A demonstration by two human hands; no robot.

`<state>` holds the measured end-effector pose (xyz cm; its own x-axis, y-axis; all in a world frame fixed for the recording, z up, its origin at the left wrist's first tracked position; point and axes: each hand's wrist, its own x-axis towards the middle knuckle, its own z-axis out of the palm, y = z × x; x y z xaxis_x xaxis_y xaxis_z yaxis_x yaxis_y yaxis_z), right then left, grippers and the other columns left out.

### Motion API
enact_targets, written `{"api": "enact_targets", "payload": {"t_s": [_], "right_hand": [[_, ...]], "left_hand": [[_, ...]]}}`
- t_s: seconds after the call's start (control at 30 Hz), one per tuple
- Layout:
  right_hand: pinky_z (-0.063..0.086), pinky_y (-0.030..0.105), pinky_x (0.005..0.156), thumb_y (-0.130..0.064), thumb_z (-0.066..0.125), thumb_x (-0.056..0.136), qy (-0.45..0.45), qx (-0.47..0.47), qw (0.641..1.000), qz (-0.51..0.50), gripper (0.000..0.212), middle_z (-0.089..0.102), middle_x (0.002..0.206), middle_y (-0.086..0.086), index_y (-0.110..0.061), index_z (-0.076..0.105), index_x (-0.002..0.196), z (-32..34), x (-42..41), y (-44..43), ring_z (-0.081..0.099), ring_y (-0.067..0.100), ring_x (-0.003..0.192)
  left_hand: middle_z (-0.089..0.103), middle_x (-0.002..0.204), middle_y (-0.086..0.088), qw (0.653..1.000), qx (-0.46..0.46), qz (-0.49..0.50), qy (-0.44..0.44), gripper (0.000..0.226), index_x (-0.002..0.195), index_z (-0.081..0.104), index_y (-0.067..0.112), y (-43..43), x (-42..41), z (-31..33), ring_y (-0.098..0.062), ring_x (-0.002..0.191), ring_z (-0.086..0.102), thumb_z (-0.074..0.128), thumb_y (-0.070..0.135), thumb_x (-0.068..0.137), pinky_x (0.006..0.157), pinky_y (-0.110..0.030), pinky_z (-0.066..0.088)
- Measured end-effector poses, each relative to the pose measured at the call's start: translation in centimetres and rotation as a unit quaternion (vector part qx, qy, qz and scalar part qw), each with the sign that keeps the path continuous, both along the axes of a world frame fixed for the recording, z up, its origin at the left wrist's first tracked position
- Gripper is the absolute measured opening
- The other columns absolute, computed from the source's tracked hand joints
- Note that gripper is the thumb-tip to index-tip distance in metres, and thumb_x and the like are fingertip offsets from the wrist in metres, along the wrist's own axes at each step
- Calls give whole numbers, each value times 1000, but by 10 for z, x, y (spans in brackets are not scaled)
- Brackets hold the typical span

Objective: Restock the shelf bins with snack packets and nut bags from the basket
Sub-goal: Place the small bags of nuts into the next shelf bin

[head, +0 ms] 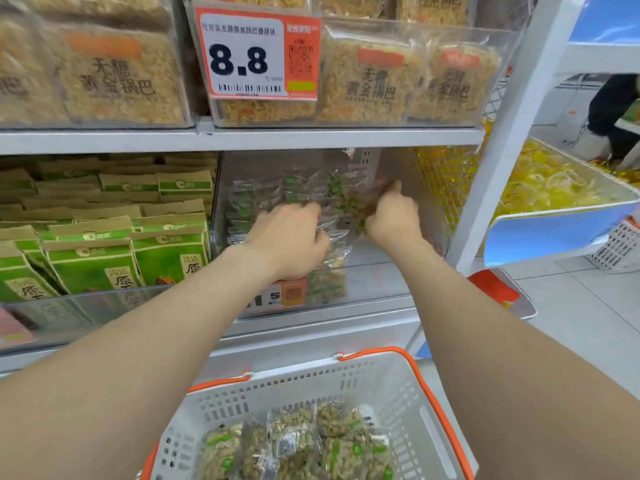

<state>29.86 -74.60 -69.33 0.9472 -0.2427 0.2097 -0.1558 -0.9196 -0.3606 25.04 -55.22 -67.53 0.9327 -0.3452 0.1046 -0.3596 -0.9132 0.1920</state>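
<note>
White shelf (242, 138), two levels in view. On the lower level, a clear bin (381, 282), part filled on its left side. White basket (398, 393) with orange handles sits below, nearest the camera, with more packets (311, 441) on its floor. Green nut bags (93, 265) are packed in the neighbouring bin to the left. Both arms reach into the clear bin. Left hand (294, 237) has its fingers curled down over the snack packets (263, 195) heaped there. Right hand (394, 218), thumb raised, clutches a blurred clump of the same packets.
</note>
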Motion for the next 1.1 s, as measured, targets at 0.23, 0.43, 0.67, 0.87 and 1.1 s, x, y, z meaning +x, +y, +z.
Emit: {"api": "enact_targets", "payload": {"t_s": [0.23,0.43,0.67,0.87,1.1], "right_hand": [[46,32,83,-12,64,93,8,166,986,-29,34,62,124,19,-13,59,126,-6,20,2,62,39,112],[41,28,84,-12,60,97,-25,293,956,-10,47,55,124,13,-4,39,139,-3,15,5,55,30,111],[51,45,104,0,50,94,99,205,970,91,38,60,122,15,-8,61,129,0,2,7,56,36,119],[55,36,88,-10,50,87,19,95,992,79,33,70,116,18,-5,70,113,13,-17,10,66,38,104],[57,37,79,-11,46,79,-141,67,961,226,31,66,61,-12,-24,71,67,43,-98,28,65,22,69]], "left_hand": [[66,121,-10,1000,3,-6,-14,38,128,56,15,0,3,-4,-35,111,60,43,39,102,92,-49,46],[65,125,-11,1000,5,-5,-10,39,129,55,15,0,1,-3,-35,115,59,42,40,103,97,-51,46],[64,128,-12,1000,3,-6,-10,44,133,55,13,1,-4,-1,-35,117,59,41,43,104,99,-52,46],[64,129,-11,999,2,-4,-41,49,135,55,12,2,-21,8,-33,116,59,38,49,107,96,-49,46],[55,112,-4,994,-53,-31,-89,28,112,60,20,15,-61,24,-29,110,49,53,43,99,94,-47,46]]}}
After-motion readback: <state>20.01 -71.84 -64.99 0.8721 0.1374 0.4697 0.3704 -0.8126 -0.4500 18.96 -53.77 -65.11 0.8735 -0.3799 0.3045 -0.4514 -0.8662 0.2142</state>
